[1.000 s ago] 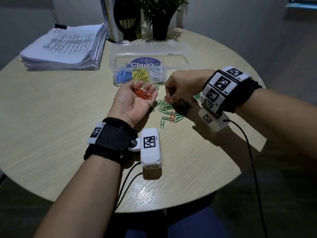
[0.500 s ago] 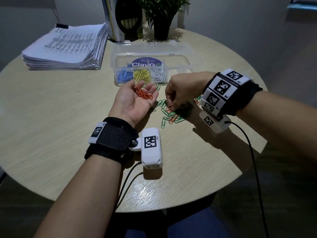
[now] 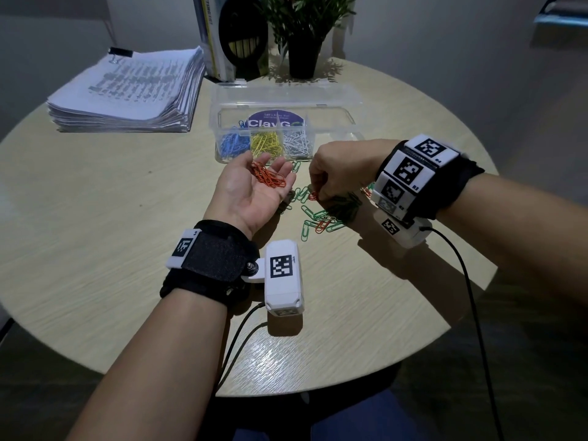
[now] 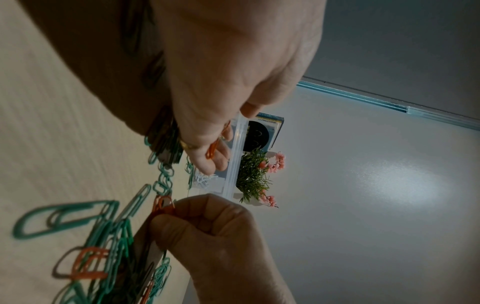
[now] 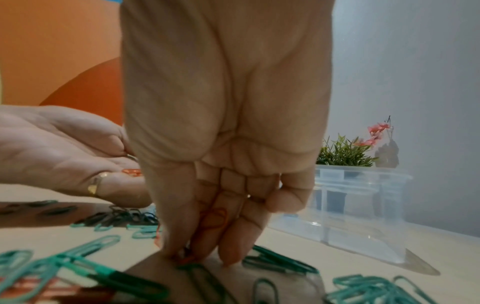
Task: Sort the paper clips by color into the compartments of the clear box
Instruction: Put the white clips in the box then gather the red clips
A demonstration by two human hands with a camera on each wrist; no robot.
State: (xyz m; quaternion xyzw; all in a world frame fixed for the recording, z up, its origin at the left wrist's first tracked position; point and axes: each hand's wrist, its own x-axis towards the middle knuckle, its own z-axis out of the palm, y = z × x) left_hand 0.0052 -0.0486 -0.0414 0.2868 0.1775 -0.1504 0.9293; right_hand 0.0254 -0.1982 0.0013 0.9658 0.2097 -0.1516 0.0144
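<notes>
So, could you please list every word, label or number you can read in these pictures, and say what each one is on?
"ClayG", the rest cut off: purple round sticker seen through the clear box.
"INVESTING101": spine of a book behind the box, in the left wrist view.
Small line on the sticker above the name: too blurred to read.
Stack of printed papers: text too blurred to read.
Wrist tags: black and white square codes; small characters beside them unreadable.

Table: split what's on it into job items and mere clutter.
Job: clear box; blue, yellow, white clips inside; orange clips in left hand; loose green clips; right hand.
Clutter: paper stack; potted plant; books.
</notes>
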